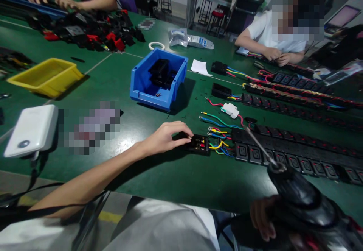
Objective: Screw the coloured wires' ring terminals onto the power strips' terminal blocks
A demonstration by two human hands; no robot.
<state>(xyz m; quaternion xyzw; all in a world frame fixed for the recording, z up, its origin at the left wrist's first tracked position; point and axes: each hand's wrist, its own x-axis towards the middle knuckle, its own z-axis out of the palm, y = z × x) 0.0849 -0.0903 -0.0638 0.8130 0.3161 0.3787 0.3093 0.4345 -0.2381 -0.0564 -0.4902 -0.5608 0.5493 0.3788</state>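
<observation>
My left hand [167,138] is closed in a pinch over a black terminal block [204,148]. A tiny brass-coloured piece, apparently a screw [190,137], shows at its fingertips. Yellow, green and blue wires run from the block to a black power strip [268,155] with a row of sockets. Loose wires with ring terminals [211,131] lie just above the block. At the lower right, my right hand [263,217] grips a black power screwdriver [297,190]. Its long bit points up and left over the strip, apart from the terminal block. Part of the right hand is hidden in shadow.
Beyond my left hand stands a blue bin [151,101] with black parts and small screws. A yellow tray [42,86], a white power bank [31,130] and a pile of black and red parts [85,31] lie leftward. Two co-workers sit across the green table [113,179].
</observation>
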